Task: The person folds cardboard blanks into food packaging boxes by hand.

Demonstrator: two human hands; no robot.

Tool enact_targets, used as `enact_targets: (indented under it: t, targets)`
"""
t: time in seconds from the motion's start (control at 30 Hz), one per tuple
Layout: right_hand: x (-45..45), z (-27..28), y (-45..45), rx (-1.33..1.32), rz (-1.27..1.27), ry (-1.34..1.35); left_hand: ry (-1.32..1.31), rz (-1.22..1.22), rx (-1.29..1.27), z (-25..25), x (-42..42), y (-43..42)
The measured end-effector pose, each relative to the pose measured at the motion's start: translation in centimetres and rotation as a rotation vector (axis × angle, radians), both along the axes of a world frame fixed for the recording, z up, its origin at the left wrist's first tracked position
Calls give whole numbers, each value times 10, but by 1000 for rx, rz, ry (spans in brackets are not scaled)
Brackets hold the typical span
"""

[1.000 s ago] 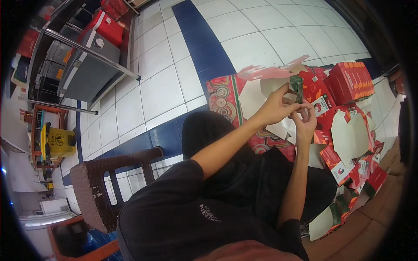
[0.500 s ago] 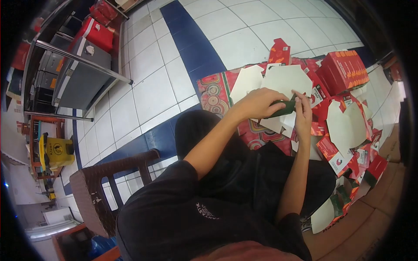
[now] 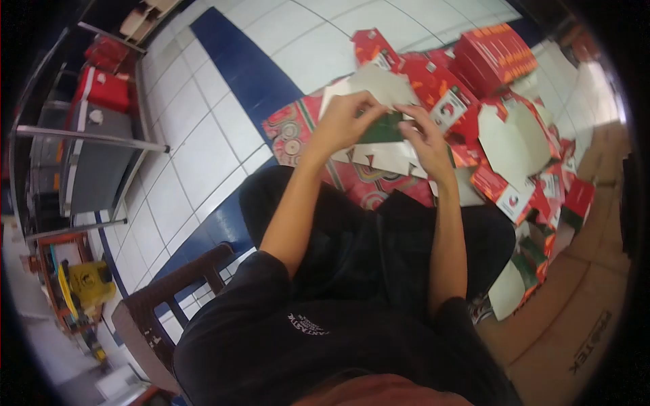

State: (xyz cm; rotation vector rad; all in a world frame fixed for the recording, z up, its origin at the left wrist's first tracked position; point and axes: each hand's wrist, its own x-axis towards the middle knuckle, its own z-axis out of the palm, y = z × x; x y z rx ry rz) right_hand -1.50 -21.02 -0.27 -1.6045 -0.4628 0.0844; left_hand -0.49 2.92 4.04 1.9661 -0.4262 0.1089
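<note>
A dark green sheet, like a piece of leaf [image 3: 383, 128], is spread between my hands above an unfolded white-and-red carton [image 3: 379, 84]. My left hand [image 3: 349, 120] pinches its upper left side with thumb and fingers. On the right, my right hand [image 3: 426, 141] has its bent fingers at the sheet's upper right edge. The carton lies white side up on the red patterned cloth [image 3: 291, 132], partly hidden by the hands and the sheet.
Several red cartons, one a standing box [image 3: 497, 55], cover the cloth's right part. A white-lined open carton [image 3: 518, 142] lies near the right hand. Brown cardboard [image 3: 575, 291] is at lower right, a brown stool [image 3: 152, 325] at lower left, a metal-framed rack [image 3: 101, 139] at far left.
The green piece, earlier rolled or folded narrow, is now spread wider. Both hands have moved up and left in the view, as the whole scene shifted with the camera.
</note>
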Motion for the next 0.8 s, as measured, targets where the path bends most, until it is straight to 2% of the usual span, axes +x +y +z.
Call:
enact_targets:
  t: [0.03,0.17,0.23,0.3,0.37,0.43,0.6,0.67,0.8]
  targets:
    - [-6,7,3,-13,16,57,96,45,16,3,-2,0]
    - [-2,-12,6,35,-33,93,112,32,51,15,-7,-2]
    - [1,-21,7,116,-99,174,148,55,117,26,-10,-4]
    - [3,-24,11,156,-298,213,106,64,132,22,-8,-5]
    - [0,-22,12,123,-306,159,96,50,145,23,-9,-7]
    - [-4,-5,12,38,-193,34,108,59,126,23,-8,-7]
    - [-5,-2,2,35,-71,181,137,89,137,24,-8,-4]
    - [-4,-16,8,-31,-234,55,123,90,159,22,-7,-4]
    - [-13,-12,27,-88,-388,-15,146,120,223,26,-7,-2]
